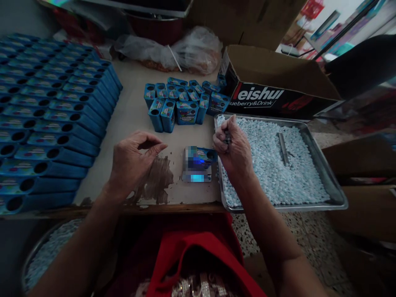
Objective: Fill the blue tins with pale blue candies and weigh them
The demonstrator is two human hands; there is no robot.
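One blue box (pixel 204 154) points lengthwise toward the right hand (pixel 235 148).

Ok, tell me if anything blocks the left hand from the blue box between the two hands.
Nothing visible does: tabletop shows between the left hand and the blue box, though pixelation covers its left side.

The head camera looks forward and down, close above hands (pixel 128 163) and table (pixel 128 109).
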